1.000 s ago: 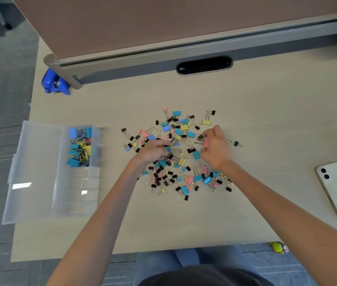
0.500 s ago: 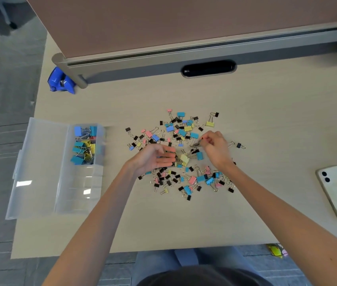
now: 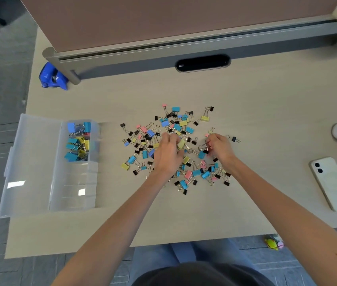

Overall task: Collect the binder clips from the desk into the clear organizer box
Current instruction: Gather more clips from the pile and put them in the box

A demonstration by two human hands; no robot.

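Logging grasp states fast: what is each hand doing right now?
Left hand: closed on a yellow binder clip over the pile.
Right hand: closed on a few binder clips; exact count cannot be told.

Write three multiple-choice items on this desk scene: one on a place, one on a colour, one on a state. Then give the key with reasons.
1. Where is the organizer box relative to the clip pile?
A. on its left
B. on its right
C. behind it, against the partition

2. What colour is the phone?
A. black
B. white
C. red

3. What state is the box in?
A. lid closed
B. lid open, clips in the far compartment
C. lid open, every compartment full

Key: 1 A, the box sits at the desk's left edge. 2 B, the pale phone lies at the right, beyond the right hand. 3 B, the lid lies flat and clips fill only the far section; the left hand is at the pile.
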